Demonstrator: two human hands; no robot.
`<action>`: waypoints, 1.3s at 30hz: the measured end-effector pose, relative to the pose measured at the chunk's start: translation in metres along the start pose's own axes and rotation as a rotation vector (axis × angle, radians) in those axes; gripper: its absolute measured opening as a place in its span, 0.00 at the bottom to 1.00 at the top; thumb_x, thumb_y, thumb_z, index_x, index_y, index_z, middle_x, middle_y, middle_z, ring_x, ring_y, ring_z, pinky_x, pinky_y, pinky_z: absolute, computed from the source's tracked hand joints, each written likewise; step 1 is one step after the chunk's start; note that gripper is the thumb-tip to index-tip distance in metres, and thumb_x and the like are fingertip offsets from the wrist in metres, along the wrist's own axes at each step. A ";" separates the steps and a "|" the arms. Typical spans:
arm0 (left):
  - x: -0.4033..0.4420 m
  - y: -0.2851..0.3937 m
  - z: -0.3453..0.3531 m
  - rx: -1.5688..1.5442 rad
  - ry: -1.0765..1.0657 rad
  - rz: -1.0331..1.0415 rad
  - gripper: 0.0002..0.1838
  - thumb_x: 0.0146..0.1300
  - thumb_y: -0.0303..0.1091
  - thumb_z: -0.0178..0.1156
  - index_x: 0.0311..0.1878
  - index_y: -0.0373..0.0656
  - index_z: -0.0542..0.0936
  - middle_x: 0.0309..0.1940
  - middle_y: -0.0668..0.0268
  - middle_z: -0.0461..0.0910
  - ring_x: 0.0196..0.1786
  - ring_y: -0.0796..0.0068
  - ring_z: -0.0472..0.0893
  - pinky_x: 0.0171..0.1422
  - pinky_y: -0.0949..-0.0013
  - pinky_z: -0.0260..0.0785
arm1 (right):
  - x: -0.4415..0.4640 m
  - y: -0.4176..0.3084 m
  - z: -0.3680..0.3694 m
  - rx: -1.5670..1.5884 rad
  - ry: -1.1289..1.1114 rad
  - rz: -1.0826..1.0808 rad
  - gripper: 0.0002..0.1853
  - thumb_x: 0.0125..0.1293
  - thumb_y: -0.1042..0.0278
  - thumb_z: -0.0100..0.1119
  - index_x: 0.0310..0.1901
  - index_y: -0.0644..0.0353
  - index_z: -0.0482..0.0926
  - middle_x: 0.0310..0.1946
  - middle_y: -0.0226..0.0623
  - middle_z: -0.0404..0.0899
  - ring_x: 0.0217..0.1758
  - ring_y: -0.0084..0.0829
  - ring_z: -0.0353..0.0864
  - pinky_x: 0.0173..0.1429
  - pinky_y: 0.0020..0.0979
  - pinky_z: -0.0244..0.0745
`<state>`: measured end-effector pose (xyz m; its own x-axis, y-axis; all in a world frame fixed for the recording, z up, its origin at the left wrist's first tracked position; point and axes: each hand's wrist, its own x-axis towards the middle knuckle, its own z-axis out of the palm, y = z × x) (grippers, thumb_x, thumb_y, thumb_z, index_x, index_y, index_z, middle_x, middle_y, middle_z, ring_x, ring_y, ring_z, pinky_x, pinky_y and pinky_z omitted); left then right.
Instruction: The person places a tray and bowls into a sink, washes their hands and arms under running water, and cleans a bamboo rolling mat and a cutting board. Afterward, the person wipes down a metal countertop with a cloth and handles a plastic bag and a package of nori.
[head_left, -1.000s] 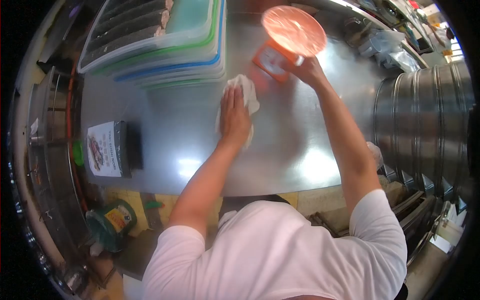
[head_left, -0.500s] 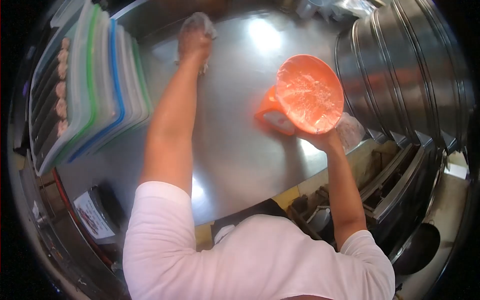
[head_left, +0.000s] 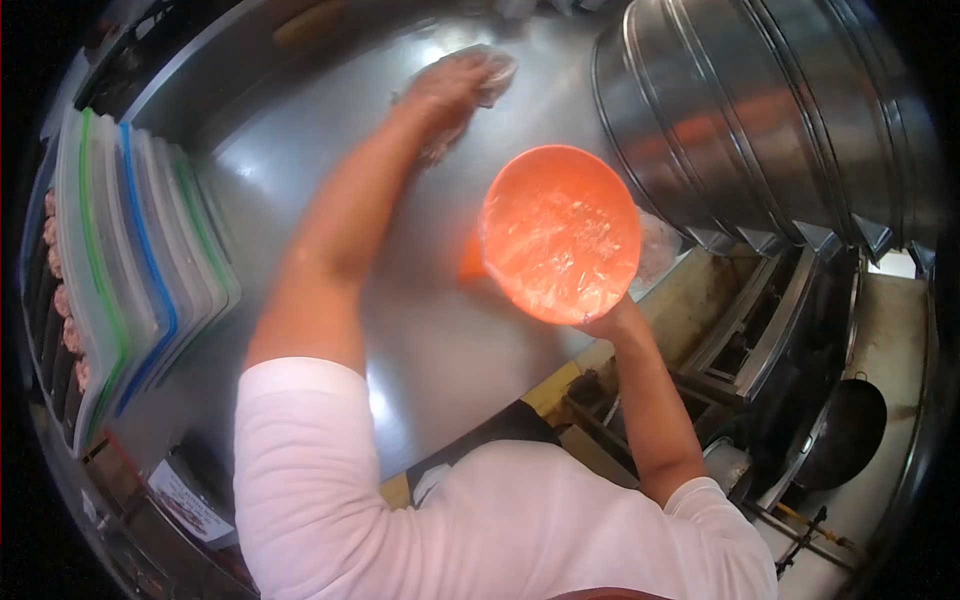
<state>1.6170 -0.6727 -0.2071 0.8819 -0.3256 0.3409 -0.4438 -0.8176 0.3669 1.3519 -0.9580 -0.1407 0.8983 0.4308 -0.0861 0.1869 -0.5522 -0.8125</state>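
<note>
My left hand (head_left: 450,92) presses a pale, crumpled cloth (head_left: 494,76) onto the steel tabletop (head_left: 420,345) at its far side. Part of the cloth also shows below the wrist. My right hand (head_left: 612,318) grips the orange scale (head_left: 562,235) under the near edge of its round pan; most of the fingers are hidden beneath it. Clear plastic film covers the pan. Only a bit of the scale's orange body shows, left of the pan. Behind the pan, on the right, lies a clear plastic bag (head_left: 656,246).
Stacked plastic trays (head_left: 150,270) with green and blue rims stand at the left. A printed box (head_left: 190,502) sits at the lower left. Large round metal steamers (head_left: 760,110) fill the upper right. A black wok (head_left: 845,433) is at the lower right, near a metal stove frame (head_left: 745,325).
The view has swung to the right. My left hand has wiped outward across the table to its far side with the cloth. The scale has come nearer to the table's right edge with my right hand.
</note>
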 end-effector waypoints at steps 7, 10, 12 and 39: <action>0.001 0.024 -0.019 -1.244 -0.174 -0.555 0.26 0.62 0.38 0.54 0.65 0.42 0.73 0.66 0.57 0.71 0.69 0.61 0.69 0.73 0.64 0.58 | -0.021 -0.007 0.000 -0.003 0.064 0.080 0.32 0.48 0.65 0.76 0.57 0.59 0.74 0.56 0.41 0.77 0.58 0.36 0.76 0.59 0.37 0.74; -0.089 0.086 -0.056 -0.551 -0.132 0.006 0.22 0.62 0.29 0.54 0.60 0.48 0.78 0.65 0.58 0.72 0.69 0.61 0.70 0.73 0.60 0.60 | -0.014 -0.005 -0.004 -0.041 0.030 0.063 0.33 0.50 0.66 0.75 0.58 0.60 0.73 0.58 0.41 0.76 0.59 0.34 0.76 0.59 0.37 0.75; -0.150 0.061 -0.058 -0.130 -0.050 0.321 0.22 0.61 0.26 0.55 0.59 0.52 0.79 0.65 0.59 0.73 0.68 0.58 0.70 0.72 0.60 0.60 | -0.017 -0.008 -0.008 -0.024 0.026 0.044 0.33 0.51 0.66 0.74 0.60 0.60 0.71 0.59 0.40 0.74 0.59 0.32 0.75 0.59 0.36 0.75; -0.541 0.209 -0.098 0.340 0.635 -1.553 0.26 0.63 0.37 0.56 0.64 0.40 0.72 0.64 0.52 0.70 0.68 0.51 0.67 0.75 0.56 0.56 | 0.025 0.007 -0.015 0.228 -0.212 -0.210 0.29 0.51 0.75 0.73 0.57 0.62 0.76 0.55 0.35 0.78 0.57 0.30 0.75 0.60 0.33 0.71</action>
<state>1.0316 -0.6208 -0.2302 0.1854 0.9688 0.1644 0.8292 -0.2441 0.5028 1.3814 -0.9622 -0.1403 0.7432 0.6691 -0.0021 0.2437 -0.2735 -0.9305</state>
